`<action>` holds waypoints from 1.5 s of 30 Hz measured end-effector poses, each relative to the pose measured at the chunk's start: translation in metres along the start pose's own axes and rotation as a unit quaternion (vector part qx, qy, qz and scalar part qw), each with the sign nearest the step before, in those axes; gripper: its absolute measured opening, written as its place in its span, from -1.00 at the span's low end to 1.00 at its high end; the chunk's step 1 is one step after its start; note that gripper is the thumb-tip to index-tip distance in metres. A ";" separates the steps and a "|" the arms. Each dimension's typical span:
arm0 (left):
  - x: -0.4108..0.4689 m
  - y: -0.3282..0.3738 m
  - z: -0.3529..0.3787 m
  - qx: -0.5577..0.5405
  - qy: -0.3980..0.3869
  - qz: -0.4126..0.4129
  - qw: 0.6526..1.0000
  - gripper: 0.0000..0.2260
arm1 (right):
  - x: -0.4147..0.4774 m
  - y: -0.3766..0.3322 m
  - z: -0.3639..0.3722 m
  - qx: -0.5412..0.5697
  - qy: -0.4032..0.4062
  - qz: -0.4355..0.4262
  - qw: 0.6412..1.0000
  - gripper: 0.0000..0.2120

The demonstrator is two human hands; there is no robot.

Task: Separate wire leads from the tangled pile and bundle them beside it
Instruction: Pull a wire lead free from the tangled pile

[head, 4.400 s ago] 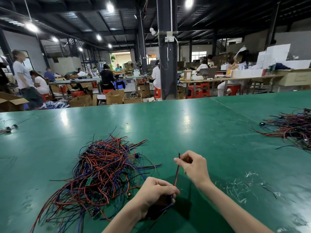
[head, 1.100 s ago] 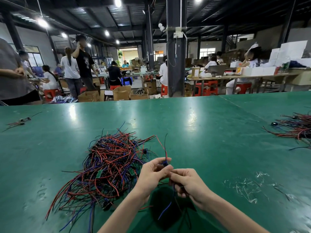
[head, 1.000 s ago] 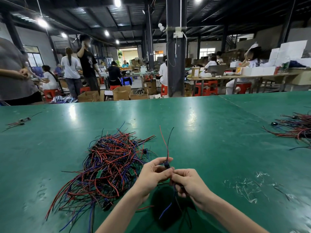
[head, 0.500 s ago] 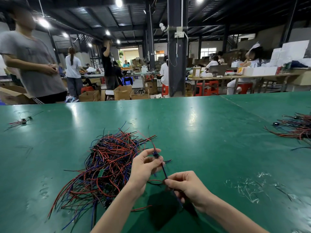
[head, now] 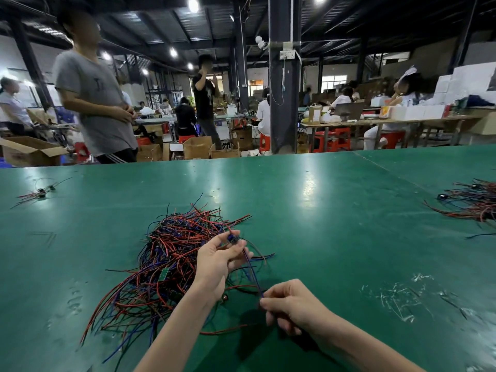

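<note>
1 thin blue-red wire lead [head: 253, 275]: left hand [head: 217, 261] pinches top, right hand [head: 292, 304] pinches lower end. Tangled red-blue wire pile [head: 171, 267] near front edge of green table [head: 322, 224], part-hidden behind left forearm.

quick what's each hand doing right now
left hand: closed, pinching the top end of a wire lead beside the pile
right hand: closed, pinching the same wire lead lower down

Wire lead [head: 252, 273] — fingers [head: 279, 289] at both ends
</note>
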State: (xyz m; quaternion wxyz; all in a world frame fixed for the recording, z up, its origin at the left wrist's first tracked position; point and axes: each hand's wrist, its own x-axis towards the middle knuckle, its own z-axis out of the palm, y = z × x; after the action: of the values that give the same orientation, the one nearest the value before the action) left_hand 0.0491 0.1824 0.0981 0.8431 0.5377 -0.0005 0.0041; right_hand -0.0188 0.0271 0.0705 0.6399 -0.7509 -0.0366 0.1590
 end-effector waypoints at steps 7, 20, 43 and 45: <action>-0.003 0.003 0.006 -0.055 -0.009 -0.016 0.998 -0.83 | 0.003 -0.002 -0.009 0.074 0.010 0.049 0.996 -0.89; 0.002 -0.004 0.000 -0.007 0.011 0.005 1.000 -0.82 | 0.000 -0.006 -0.009 0.112 -0.096 0.129 0.980 -0.84; 0.003 -0.004 -0.002 -0.009 0.038 0.023 0.999 -0.81 | -0.006 -0.007 -0.006 0.047 -0.068 0.028 0.996 -0.80; 0.001 -0.008 0.000 0.015 0.029 0.030 0.999 -0.81 | -0.005 -0.008 -0.012 0.057 -0.090 0.067 0.992 -0.83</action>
State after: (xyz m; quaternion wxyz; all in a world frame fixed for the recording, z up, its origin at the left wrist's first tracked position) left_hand 0.0505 0.1794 0.0910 0.8339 0.5500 0.0082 0.0454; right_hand -0.0193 0.0153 0.0808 0.6634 -0.6968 -0.0346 0.2704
